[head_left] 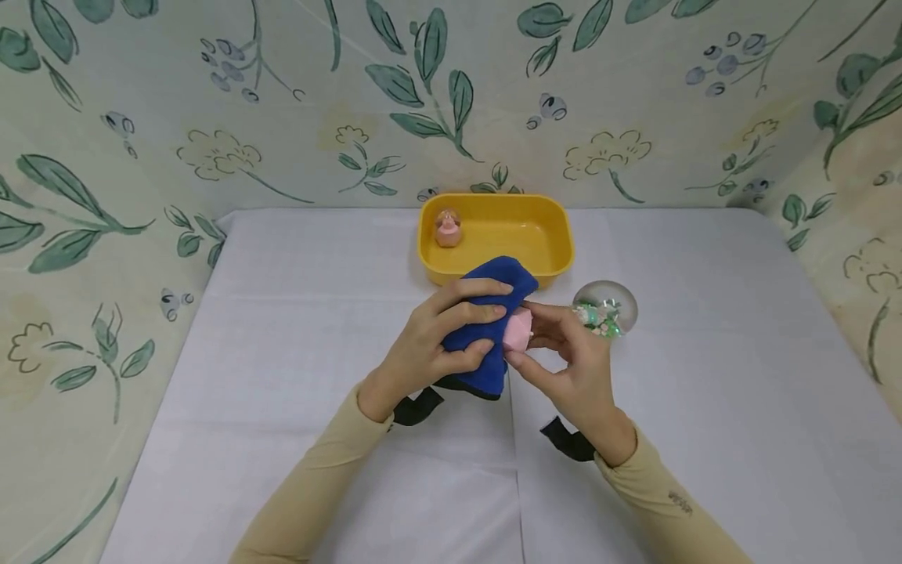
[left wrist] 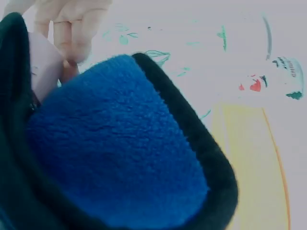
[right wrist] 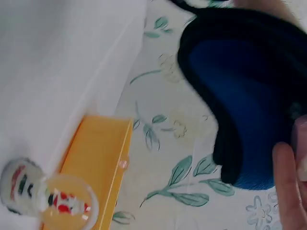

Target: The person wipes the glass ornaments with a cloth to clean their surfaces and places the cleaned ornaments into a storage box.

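My left hand (head_left: pixel 430 345) grips a blue fleecy cloth (head_left: pixel 486 298) with a black edge, its fingers spread over the outside. Against the cloth sits a small pale pink object (head_left: pixel 517 329), pinched between the thumb and fingers of my right hand (head_left: pixel 574 364). Its kind is hard to tell, as cloth and fingers cover much of it. Seen from the left wrist, the cloth (left wrist: pixel 120 143) bends round beside the pink object (left wrist: pixel 45 67). In the right wrist view, a finger (right wrist: pixel 286 187) lies at the cloth's edge.
Behind the hands stands a yellow tray (head_left: pixel 550 270) with a small pink figurine (head_left: pixel 447 229) at its left end. A clear snow globe (head_left: pixel 609 309) is right of the tray; its white base (right wrist: pixel 21 187) shows from the right wrist. White cloth (head_left: pixel 247 352) covers the table.
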Motion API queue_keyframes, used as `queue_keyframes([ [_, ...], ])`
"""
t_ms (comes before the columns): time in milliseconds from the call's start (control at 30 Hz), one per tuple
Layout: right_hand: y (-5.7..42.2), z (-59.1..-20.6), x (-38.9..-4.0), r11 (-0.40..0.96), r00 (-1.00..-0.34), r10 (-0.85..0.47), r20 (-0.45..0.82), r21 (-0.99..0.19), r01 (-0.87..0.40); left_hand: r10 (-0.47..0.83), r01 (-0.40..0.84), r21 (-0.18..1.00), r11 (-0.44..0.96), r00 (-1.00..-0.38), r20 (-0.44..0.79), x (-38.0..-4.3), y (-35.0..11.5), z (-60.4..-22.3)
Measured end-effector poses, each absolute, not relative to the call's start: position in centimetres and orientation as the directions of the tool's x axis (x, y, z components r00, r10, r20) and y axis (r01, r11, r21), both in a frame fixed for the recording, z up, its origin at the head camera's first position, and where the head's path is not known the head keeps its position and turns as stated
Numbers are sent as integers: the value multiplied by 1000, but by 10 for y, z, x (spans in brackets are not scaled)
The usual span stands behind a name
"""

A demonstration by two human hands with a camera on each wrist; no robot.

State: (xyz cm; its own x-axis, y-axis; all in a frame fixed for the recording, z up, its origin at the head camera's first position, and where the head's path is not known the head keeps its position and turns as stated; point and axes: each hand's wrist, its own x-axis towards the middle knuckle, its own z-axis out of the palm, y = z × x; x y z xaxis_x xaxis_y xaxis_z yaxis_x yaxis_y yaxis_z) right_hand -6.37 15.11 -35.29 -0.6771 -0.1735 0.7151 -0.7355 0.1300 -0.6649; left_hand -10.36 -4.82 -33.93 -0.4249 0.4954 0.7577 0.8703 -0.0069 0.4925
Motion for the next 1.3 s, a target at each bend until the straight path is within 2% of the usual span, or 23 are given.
queue_keyframes([
  [100, 153, -355, -70, 215, -531, -229, 816, -490, -845, 475, 861, 509, 1, -448, 757, -104, -49, -339],
  [233, 155, -354, -77, 300, -375, -281, 884, -290, -909, 464, 839, 545, -18, -476, 748, -103, -49, -339],
  [333, 157, -353, -81, 329, -286, -289, 914, -186, -926, 472, 830, 557, -38, -476, 742, -104, -48, -338],
  [433, 158, -354, -83, 328, -251, -271, 929, -156, -932, 486, 827, 560, -55, -467, 738, -104, -48, -338],
  [500, 158, -354, -82, 303, -294, -255, 921, -212, -929, 498, 831, 553, -61, -455, 739, -104, -48, -337],
  [533, 158, -353, -80, 279, -342, -242, 908, -272, -921, 505, 833, 549, -64, -447, 738, -104, -48, -337],
  [600, 157, -352, -76, 223, -486, -208, 849, -443, -868, 520, 839, 540, -66, -433, 737, -104, -48, -337],
  [700, 156, -349, -67, 99, -704, -157, 693, -698, -709, 530, 846, 530, -62, -422, 735, -104, -47, -338],
  [767, 156, -347, -63, 84, -772, -140, 620, -769, -633, 524, 846, 529, -62, -424, 739, -104, -47, -339],
  [800, 156, -347, -62, 100, -775, -147, 615, -770, -630, 518, 846, 530, -62, -426, 741, -104, -48, -340],
  [867, 155, -347, -62, 177, -736, -173, 654, -715, -677, 505, 846, 529, -64, -430, 748, -104, -48, -340],
  [1000, 154, -349, -68, 276, -544, -239, 804, -481, -832, 482, 851, 523, -47, -439, 758, -104, -49, -339],
  [1100, 155, -351, -73, 293, -427, -284, 859, -346, -891, 472, 849, 526, -41, -448, 760, -105, -51, -337],
  [1300, 159, -352, -81, 344, -301, -299, 905, -192, -919, 489, 849, 526, -52, -437, 755, -105, -50, -336],
])
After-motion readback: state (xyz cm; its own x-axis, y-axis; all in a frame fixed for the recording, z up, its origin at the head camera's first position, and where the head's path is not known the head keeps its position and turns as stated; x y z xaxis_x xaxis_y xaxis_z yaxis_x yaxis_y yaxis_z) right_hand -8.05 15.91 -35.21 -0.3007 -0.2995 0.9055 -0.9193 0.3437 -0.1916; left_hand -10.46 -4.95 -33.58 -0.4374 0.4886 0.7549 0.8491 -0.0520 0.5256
